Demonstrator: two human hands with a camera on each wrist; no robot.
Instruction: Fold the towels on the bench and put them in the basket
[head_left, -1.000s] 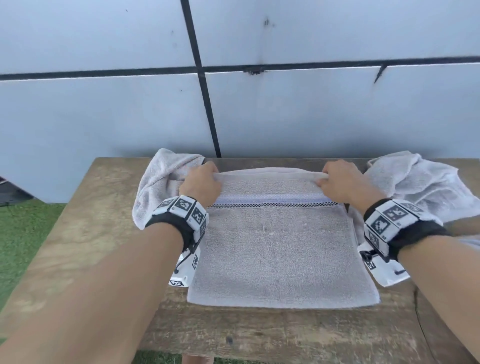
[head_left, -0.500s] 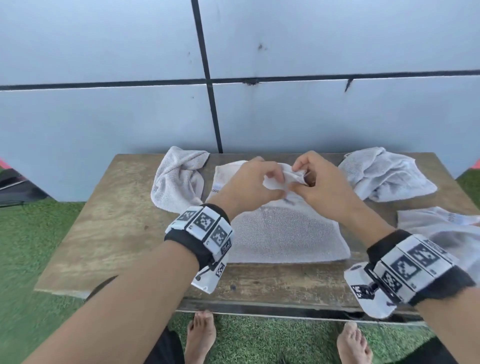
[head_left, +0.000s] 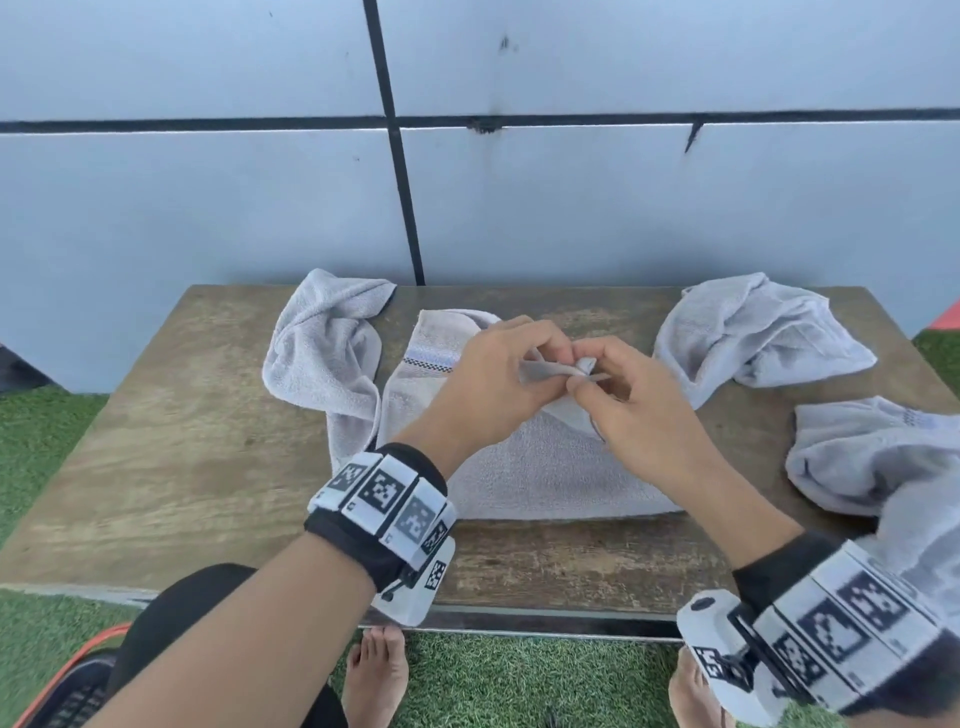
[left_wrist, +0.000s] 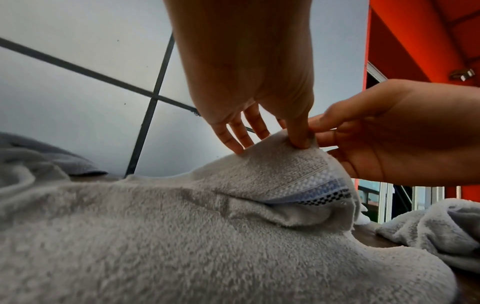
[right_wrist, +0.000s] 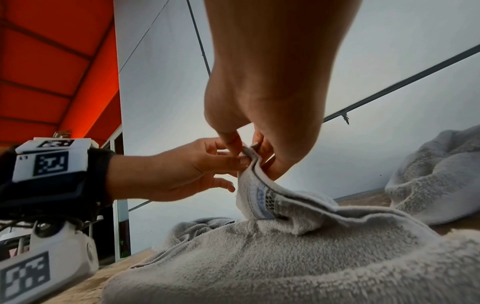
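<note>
Towel (head_left: 545, 467) corners meet, pinched between left hand (head_left: 493, 379) and right hand (head_left: 631, 400).

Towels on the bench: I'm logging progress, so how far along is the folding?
Early. Done: the middle towel lies doubled on the bench. In hand: the left hand and right hand pinch its corners together above it. Left: three crumpled towels, far left, far right and near right. No basket is in view.

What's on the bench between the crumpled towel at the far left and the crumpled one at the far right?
The towel being folded, with the left hand and right hand pinching its corners together, as the head view shows.
</note>
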